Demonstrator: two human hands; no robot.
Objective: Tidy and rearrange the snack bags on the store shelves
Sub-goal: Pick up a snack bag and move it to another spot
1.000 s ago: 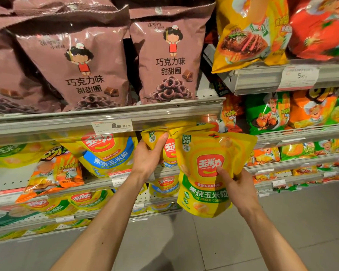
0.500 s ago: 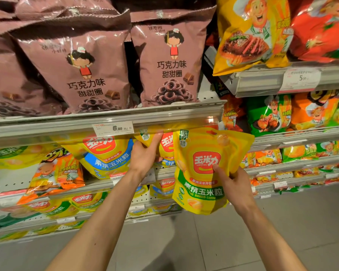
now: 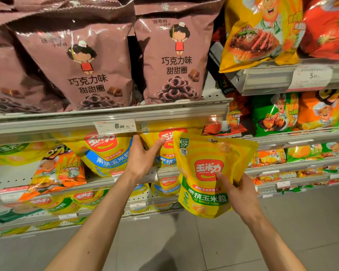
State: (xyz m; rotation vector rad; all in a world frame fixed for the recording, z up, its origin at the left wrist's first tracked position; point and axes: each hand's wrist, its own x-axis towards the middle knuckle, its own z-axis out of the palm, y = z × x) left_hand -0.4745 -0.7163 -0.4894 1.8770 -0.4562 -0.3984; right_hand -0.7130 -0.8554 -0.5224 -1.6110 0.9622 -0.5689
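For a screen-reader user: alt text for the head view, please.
A right hand holds a yellow corn bag before store shelves while the left hand presses blue-banded corn bags on the shelf. Brown chocolate-ring bags stand above.

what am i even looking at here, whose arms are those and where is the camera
There is no machine here. The camera is worn on a person's head and looks forward and down, so the two bare arms rising from the bottom of the picture are that person's own. They stand at store shelves full of snack bags.

The right hand holds a yellow baked corn bag with a green band in front of the shelf, thumb on its front. The left hand reaches to the yellow bags with a blue band standing on the shelf, fingers spread against them.

On the shelf above stand brown chocolate ring bags, with a price tag on the shelf edge. To the right are orange, green and red bags.
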